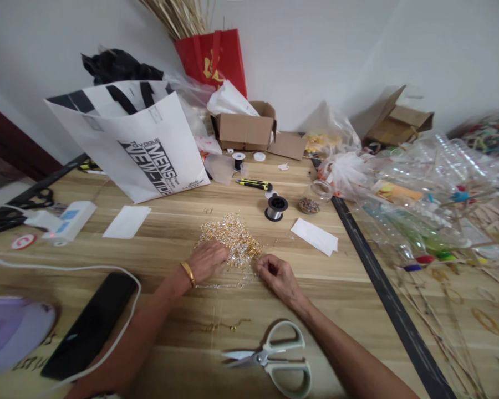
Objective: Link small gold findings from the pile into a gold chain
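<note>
A loose pile of small gold and clear beads (234, 235) lies on the wooden table. My left hand (208, 259), with a gold bangle at the wrist, rests at the pile's near left side. Its fingers are curled together at the beads, and their tips are hidden. At the right edge of the pile, my right hand (278, 275) is closed in a pinch; whatever is between its fingertips is too small to name. A silver chain (218, 286) lies just below the pile, between both hands. Closer to me is a gold chain (227, 326).
Scissors (270, 357) lie near my right forearm. Beyond the beads are a wire spool (276, 207), a bead jar (310, 206), a yellow-black utility knife (253, 184) and white paper (315, 236). A white bag (137, 144) stands back left, a phone (90, 326) nearer left. Plastic bottles (419, 221) crowd the right.
</note>
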`<act>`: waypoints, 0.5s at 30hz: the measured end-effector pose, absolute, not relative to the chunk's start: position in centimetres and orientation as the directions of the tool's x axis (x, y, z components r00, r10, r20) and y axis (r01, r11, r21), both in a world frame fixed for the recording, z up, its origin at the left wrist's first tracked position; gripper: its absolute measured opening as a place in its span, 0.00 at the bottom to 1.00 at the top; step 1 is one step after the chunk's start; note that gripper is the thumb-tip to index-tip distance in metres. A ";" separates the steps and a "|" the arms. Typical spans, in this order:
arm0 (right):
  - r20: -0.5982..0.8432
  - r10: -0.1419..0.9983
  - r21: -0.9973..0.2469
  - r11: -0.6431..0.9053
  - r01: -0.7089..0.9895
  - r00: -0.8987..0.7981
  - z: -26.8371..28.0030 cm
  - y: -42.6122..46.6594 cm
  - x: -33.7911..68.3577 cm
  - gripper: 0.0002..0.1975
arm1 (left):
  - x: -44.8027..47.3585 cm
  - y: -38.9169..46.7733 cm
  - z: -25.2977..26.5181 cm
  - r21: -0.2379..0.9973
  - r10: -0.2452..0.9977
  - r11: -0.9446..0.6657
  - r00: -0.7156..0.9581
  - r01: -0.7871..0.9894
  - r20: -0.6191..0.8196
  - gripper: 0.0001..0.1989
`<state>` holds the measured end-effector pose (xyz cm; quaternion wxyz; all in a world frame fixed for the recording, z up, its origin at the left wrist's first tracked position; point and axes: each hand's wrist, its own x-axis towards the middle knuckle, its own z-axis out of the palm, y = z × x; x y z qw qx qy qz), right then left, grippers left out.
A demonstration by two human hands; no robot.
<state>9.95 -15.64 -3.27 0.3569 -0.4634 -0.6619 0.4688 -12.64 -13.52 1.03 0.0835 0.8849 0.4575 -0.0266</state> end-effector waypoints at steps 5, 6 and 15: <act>0.045 0.947 -0.953 0.136 0.270 -0.318 -3.4 -15.6 10.0 0.10 | -12.7 -13.2 2.0 0.200 0.830 -0.529 0.552 0.825 -0.079 0.07; 0.044 0.947 -0.954 0.135 0.269 -0.318 -3.5 -15.6 10.0 0.10 | -12.7 -13.1 2.2 0.225 0.833 -0.524 0.549 0.821 -0.063 0.07; 0.046 0.949 -0.950 0.139 0.281 -0.313 -3.4 -15.6 10.0 0.10 | -12.9 -12.3 1.8 0.627 0.916 -0.286 0.399 0.725 -0.042 0.04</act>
